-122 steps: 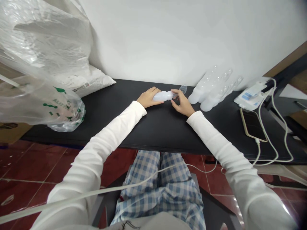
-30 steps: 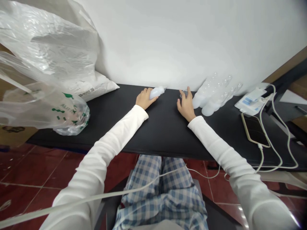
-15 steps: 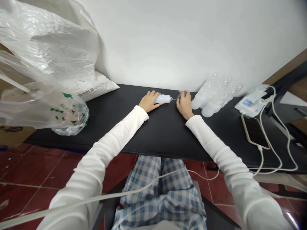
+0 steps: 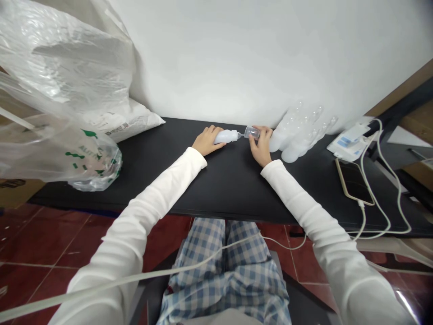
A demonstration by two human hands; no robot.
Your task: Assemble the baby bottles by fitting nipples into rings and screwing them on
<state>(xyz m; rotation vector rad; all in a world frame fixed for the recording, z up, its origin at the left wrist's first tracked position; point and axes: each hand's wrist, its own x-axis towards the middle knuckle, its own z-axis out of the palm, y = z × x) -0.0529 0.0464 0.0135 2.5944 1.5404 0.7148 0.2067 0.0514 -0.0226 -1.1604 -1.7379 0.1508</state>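
Observation:
My left hand (image 4: 206, 141) is closed round a small white plastic bottle (image 4: 227, 136). The bottle lies on its side just over the black table, its thin clear nozzle pointing right. My right hand (image 4: 262, 146) grips a clear plastic cap (image 4: 251, 132) between thumb and fingers. The cap's open end faces the bottle, and the nozzle's tip is at its mouth; whether it is inside I cannot tell. Just right of that hand, several similar white bottles with clear caps (image 4: 301, 131) lean in a group near the wall.
At the left, a large white plastic sack (image 4: 84, 58) and a clear bag with green print (image 4: 91, 158) stand on the black table (image 4: 223, 189). A phone (image 4: 353, 180) on a charging cable and a white box-like item (image 4: 350, 142) lie at the right. A cable crosses my lap.
My right hand has turned, so the clear cap now shows sideways, in line with the nozzle. My left hand still holds the bottle. The whole view has shifted slightly.

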